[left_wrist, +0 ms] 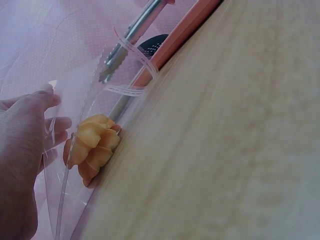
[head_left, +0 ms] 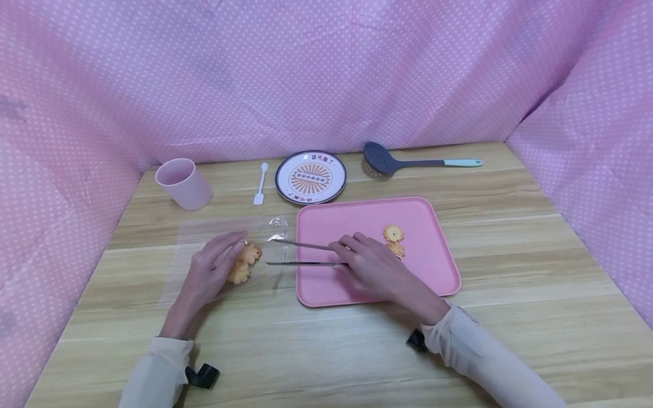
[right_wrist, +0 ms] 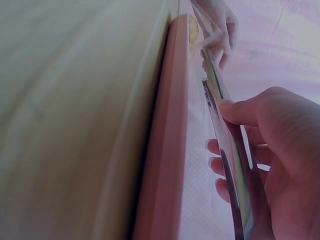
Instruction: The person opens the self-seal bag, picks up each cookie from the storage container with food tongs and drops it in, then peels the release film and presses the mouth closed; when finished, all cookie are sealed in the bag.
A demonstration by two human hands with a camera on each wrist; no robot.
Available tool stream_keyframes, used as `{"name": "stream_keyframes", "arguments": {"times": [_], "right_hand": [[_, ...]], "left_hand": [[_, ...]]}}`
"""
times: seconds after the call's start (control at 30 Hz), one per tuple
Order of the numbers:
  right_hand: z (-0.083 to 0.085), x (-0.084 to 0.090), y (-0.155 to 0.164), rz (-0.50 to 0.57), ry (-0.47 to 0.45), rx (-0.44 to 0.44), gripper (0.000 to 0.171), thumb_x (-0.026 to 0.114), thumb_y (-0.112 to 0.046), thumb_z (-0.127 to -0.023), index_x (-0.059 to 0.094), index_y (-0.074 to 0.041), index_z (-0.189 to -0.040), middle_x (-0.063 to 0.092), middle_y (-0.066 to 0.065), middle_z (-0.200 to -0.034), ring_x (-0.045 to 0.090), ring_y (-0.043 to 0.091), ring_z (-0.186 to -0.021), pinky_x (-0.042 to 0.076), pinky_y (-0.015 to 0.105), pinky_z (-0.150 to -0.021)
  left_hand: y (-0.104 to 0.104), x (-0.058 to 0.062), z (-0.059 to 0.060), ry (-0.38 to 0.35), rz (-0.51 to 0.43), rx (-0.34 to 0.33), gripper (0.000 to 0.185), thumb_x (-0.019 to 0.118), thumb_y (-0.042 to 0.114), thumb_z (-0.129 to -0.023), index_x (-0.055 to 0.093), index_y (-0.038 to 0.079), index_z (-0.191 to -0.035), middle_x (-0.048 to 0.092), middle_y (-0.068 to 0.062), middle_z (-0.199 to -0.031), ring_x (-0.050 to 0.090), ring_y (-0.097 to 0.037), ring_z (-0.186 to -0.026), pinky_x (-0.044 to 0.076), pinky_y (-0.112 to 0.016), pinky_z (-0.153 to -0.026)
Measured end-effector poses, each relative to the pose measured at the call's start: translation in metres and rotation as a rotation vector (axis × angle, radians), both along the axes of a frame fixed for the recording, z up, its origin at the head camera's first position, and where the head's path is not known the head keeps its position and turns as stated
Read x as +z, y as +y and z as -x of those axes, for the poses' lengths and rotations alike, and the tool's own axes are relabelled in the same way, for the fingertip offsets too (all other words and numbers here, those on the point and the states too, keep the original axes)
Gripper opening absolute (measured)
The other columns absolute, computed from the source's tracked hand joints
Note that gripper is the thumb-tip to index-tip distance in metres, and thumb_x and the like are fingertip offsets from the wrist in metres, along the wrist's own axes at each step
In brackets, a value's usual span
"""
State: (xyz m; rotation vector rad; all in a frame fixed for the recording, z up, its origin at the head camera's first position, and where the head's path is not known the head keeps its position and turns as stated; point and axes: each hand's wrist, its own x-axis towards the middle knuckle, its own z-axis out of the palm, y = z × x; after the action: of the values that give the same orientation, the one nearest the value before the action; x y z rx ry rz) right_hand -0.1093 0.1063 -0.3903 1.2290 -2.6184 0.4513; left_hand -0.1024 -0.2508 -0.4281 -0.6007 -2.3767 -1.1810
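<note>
My left hand [head_left: 211, 266] pinches the upper film of a clear plastic bag [head_left: 189, 238], which lies flat on the table left of the pink tray [head_left: 425, 277]. Inside the bag several golden flower-shaped cookies [left_wrist: 92, 142] sit close to the fingers. My right hand [head_left: 380, 269] grips metal tongs [right_wrist: 212, 75] over the tray, thumb on one arm and fingers on the other. The tongs' tips are spread apart at the bag's mouth and have nothing between them. Beyond the right hand, round cookies [head_left: 393, 233] rest on the tray, partly hidden by the hand.
Along the back of the table stand a pink cup [head_left: 191, 190], a small white spoon [head_left: 261, 184], a patterned plate [head_left: 311, 177] and a dark slotted spoon [head_left: 382, 160] with a mint handle end. A pink dotted cloth [head_left: 326, 73] hangs behind and at both sides.
</note>
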Motion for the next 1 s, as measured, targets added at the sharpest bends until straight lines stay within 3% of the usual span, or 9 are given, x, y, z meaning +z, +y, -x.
{"name": "stream_keyframes", "arguments": {"times": [0.37, 0.73, 1.0], "right_hand": [[-0.004, -0.002, 0.042, 0.036, 0.034, -0.072, 0.038, 0.078, -0.011, -0.091, 0.068, -0.002, -0.127, 0.067, 0.01, -0.112, 0.061, 0.028, -0.097, 0.058, 0.042, -0.08], [-0.014, -0.001, 0.086, 0.049, -0.014, -0.168, 0.042, 0.08, -0.003, -0.087, 0.069, -0.001, -0.127, 0.068, 0.015, -0.113, 0.06, 0.029, -0.09, 0.056, 0.042, -0.074], [-0.02, -0.003, 0.116, 0.056, 0.016, -0.22, 0.046, 0.079, -0.003, -0.084, 0.068, 0.001, -0.128, 0.068, 0.016, -0.113, 0.065, 0.034, -0.097, 0.059, 0.052, -0.077]], "left_hand": [[-0.001, 0.0, -0.001, 0.003, 0.005, -0.003, 0.038, 0.065, -0.014, -0.094, 0.072, 0.002, -0.128, 0.07, -0.014, -0.129, 0.061, -0.025, -0.124, 0.041, -0.017, -0.108], [-0.001, 0.0, 0.0, -0.007, 0.013, -0.001, 0.037, 0.065, -0.013, -0.094, 0.071, 0.001, -0.128, 0.07, -0.014, -0.129, 0.06, -0.023, -0.125, 0.041, -0.017, -0.108], [-0.001, -0.001, 0.0, -0.026, 0.007, 0.003, 0.037, 0.065, -0.011, -0.095, 0.072, 0.003, -0.129, 0.07, -0.013, -0.13, 0.061, -0.028, -0.124, 0.041, -0.017, -0.108]]}}
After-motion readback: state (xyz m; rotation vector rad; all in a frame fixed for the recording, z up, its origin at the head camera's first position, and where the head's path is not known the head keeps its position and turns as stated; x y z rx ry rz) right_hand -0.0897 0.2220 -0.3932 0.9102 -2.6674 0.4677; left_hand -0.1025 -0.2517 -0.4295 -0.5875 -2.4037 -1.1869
